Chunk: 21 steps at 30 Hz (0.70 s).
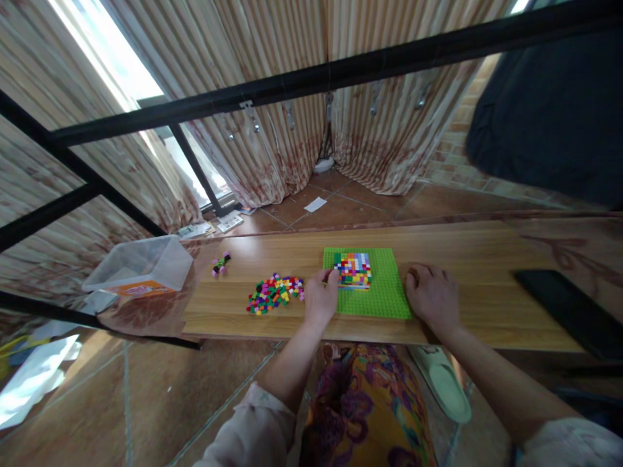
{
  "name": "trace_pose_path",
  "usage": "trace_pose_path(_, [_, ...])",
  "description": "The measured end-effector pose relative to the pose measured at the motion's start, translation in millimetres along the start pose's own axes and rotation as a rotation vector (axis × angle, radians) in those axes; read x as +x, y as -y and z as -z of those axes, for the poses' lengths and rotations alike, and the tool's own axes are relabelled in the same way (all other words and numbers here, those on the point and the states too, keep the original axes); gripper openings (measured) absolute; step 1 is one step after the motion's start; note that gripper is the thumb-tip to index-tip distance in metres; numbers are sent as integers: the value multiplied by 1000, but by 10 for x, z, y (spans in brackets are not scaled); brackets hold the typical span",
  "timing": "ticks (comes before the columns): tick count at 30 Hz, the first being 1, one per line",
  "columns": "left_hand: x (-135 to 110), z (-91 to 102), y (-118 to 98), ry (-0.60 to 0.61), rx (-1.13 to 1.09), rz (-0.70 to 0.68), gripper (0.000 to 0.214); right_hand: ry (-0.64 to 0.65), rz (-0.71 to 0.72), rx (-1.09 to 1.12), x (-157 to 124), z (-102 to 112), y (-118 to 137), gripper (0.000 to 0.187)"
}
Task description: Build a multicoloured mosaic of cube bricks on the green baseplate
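A green studded baseplate (372, 305) lies on the wooden table, bearing a block of multicoloured toy bricks (355, 272) built several layers high. At the left side of this block is my left hand (321, 297), its thumb and forefinger pinched together; whatever is between the fingertips is too small to make out. My right hand (435, 295) rests on the table against the right edge of the baseplate. Its fingers are curled and close together, and their tips are partly hidden. Loose small bricks (272, 294) in many colours form a pile left of my left hand.
A small pink, green and black cluster (220, 264) lies at the table's (487, 259) left. Beyond that end stands a clear plastic box (146, 266) with an orange label. A dark phone-like slab (567, 308) lies at the right. A black metal bar (302, 83) crosses behind.
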<state>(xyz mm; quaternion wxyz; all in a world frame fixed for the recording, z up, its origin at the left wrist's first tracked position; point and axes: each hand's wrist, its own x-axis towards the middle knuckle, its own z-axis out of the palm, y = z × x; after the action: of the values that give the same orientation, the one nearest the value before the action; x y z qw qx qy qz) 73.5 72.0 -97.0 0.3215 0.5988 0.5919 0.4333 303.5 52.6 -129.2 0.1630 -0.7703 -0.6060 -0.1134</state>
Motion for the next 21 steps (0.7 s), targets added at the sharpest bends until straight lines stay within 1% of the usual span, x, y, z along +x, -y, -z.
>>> trace_pose_path(5, [0,-35,47,-35,-28,15,24,9,-6,-2,-17,10,4,35])
trace_pose_path(11, [31,-62,81,-26,-112,56,24,10,-3,6,-8,41,23,35])
trace_pose_path(15, [-7,-76,148,-44,-136,22,28,2,-1,12,-4,41,31,35])
trace_pose_path(18, [-21,-31,191,-24,-123,-55,41,0,-4,14,-6,38,34,34])
trace_pose_path(19, [-6,-1,184,6,-84,-105,50,0,-5,13,-5,37,35,34])
trace_pose_path(21, [61,69,121,107,65,-241,77,1,-11,9,-3,35,34,33])
